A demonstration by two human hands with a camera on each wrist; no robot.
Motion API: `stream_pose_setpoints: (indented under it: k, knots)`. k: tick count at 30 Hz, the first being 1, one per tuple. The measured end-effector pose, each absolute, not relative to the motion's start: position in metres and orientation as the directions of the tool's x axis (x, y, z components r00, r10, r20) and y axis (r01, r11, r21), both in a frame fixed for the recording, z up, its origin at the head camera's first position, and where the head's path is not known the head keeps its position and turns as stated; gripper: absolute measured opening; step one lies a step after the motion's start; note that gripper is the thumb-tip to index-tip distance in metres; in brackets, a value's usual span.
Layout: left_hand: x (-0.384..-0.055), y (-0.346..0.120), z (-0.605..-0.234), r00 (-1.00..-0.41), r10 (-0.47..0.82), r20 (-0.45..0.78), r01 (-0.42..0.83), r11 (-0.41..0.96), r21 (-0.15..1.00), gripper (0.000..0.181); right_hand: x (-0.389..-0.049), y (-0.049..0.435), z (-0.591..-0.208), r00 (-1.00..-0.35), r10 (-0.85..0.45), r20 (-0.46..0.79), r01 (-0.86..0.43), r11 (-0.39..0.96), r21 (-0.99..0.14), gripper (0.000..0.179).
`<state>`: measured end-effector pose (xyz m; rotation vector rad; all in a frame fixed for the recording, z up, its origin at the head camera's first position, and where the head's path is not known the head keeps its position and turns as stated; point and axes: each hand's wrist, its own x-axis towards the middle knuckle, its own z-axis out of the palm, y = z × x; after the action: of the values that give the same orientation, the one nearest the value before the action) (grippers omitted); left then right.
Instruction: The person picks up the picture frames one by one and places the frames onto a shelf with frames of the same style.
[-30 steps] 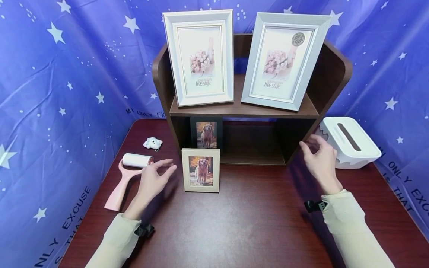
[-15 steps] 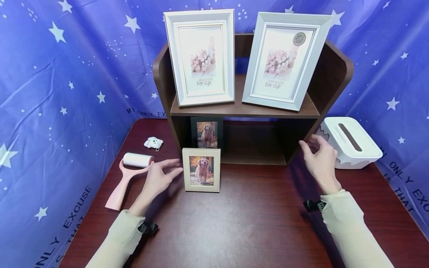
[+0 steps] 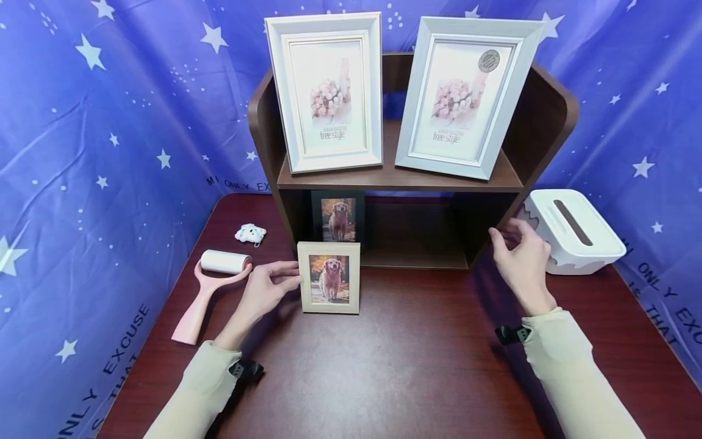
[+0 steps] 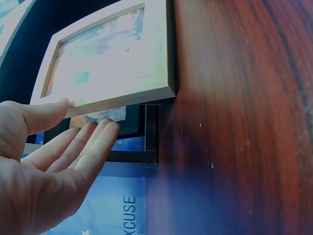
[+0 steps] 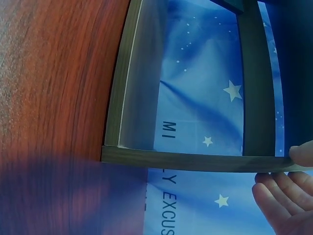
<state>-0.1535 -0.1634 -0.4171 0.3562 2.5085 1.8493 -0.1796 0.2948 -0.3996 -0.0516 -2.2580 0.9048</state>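
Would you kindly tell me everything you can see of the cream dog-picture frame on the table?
The cream frame stands in portrait format on the dark red table, in front of the shelf's lower left part, partly covering a dark frame. Its flat border shows fine, wood-like grain around a photo of a golden dog amid autumn colours. The left hand's thumb is at its left edge, though contact is hard to confirm. Its back is hidden.

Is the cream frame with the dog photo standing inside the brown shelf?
No, the cream frame stands on the table in front of the brown shelf, beside the left hand.
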Motion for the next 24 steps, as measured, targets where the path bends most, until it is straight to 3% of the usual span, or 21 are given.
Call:
stream_pose_setpoints:
  k: [6, 12, 24]
  knots:
    - [-0.158, -0.164, -0.427, -0.976, 0.179, 0.122, 0.17, 0.285, 0.943, 0.031, -0.179, 0.293, -0.401, -0.748, 0.287, 0.599, -0.207, 0.757, -0.62, 0.027]
    - [-0.167, -0.169, -0.446, -0.978, 0.171, 0.115, 0.152, 0.222, 0.963, 0.026, -0.177, 0.292, -0.402, -0.745, 0.288, 0.602, -0.203, 0.761, -0.616, 0.026]
    - [-0.17, -0.169, -0.448, -0.969, 0.235, 0.079, 0.091, 0.039, 0.995, 0.023, -0.178, 0.292, -0.402, -0.731, 0.282, 0.621, -0.225, 0.761, -0.609, 0.026]
